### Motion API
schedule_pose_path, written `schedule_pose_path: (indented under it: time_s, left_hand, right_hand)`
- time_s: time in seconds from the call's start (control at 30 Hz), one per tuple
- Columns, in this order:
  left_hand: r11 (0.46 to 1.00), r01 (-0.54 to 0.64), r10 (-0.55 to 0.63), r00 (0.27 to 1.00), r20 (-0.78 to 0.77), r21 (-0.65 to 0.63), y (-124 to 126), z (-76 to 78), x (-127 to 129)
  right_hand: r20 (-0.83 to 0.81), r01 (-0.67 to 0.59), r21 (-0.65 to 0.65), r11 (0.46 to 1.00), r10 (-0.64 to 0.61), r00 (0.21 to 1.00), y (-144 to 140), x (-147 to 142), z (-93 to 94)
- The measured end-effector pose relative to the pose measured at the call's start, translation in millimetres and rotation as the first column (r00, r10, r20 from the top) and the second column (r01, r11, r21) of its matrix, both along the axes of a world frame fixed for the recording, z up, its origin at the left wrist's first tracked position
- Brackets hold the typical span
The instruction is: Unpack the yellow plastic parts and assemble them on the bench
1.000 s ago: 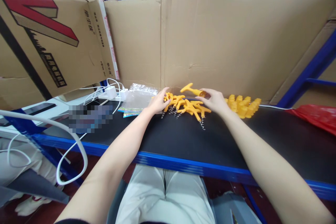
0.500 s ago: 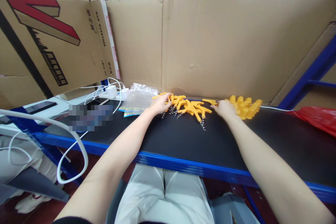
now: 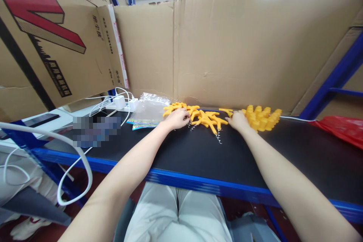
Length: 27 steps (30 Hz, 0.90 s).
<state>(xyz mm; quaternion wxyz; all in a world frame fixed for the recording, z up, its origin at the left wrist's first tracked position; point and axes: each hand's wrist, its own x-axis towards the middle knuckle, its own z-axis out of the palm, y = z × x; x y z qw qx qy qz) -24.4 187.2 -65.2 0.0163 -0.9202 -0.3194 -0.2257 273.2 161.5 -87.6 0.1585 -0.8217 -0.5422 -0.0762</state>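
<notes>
A heap of yellow branched plastic pieces (image 3: 207, 118) lies on the black tabletop, with thin silvery spiral wires (image 3: 219, 137) sticking out from its front. My left hand (image 3: 178, 118) is at the heap's front left, fingers curled in a pinch over the wires; what lies between the fingertips is too small to make out. At the heap's right end is my right hand (image 3: 239, 121), fingers drawn together beside a branch tip and a separate yellow forked piece (image 3: 225, 111). Whether it grips anything is hidden. Just right of it stands a cluster of yellow cup-like pieces (image 3: 263, 118).
Clear plastic bags (image 3: 151, 109) lie left of the heap, near white chargers (image 3: 119, 102) and cables. A red plastic bag (image 3: 340, 128) is at the right. Cardboard (image 3: 241, 53) walls the back. A blue rail (image 3: 198, 186) edges the table's front.
My left hand has come down and slightly right, from the top of the heap to its front, with fingers now curled. My right hand has shifted slightly left and down.
</notes>
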Motion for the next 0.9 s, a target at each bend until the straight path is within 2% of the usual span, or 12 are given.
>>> schedule_pose_path:
  time_s: [0.13,0.2,0.3,0.4,0.53,0.63,0.77,0.9]
  left_hand:
    - [0.997,0.078,-0.079,0.995,-0.060,-0.021,-9.8,-1.7,8.8]
    - [0.997,0.071,-0.075,0.991,-0.114,-0.037,-12.7,-4.2,11.7]
    - [0.999,-0.009,0.002,0.985,-0.172,-0.040,-13.6,-6.2,11.7]
    - [0.993,-0.116,0.111,0.979,-0.171,-0.018,-12.0,-3.4,7.5]
    - [0.968,-0.252,0.251,0.958,-0.142,0.015,-6.9,0.1,0.3]
    - [0.947,-0.320,0.315,0.940,-0.130,-0.018,-0.8,-2.5,-4.5]
    - [0.945,-0.320,0.314,0.946,-0.081,-0.069,4.4,-7.1,-7.2]
    - [0.965,-0.256,0.254,0.966,-0.057,-0.047,2.7,-7.8,-4.2]
  right_hand:
    - [-0.013,-0.025,-0.039,0.999,0.025,1.000,0.5,-4.2,3.6]
    - [-0.003,-0.025,-0.058,0.998,0.025,1.000,-1.2,-7.1,7.8]
    - [0.041,-0.035,-0.076,0.996,0.038,0.998,-6.7,-10.6,19.9]
    - [0.097,-0.033,-0.059,0.998,0.038,0.995,-16.8,-12.1,40.5]
    - [0.112,0.103,-0.026,0.994,-0.099,0.989,-36.1,-13.4,69.9]
    - [0.139,0.196,-0.025,0.980,-0.191,0.972,-49.1,-13.9,82.5]
    - [0.133,0.257,-0.065,0.964,-0.247,0.960,-55.2,-8.6,86.3]
    - [0.052,0.255,-0.198,0.946,-0.250,0.967,-47.6,6.5,77.6]
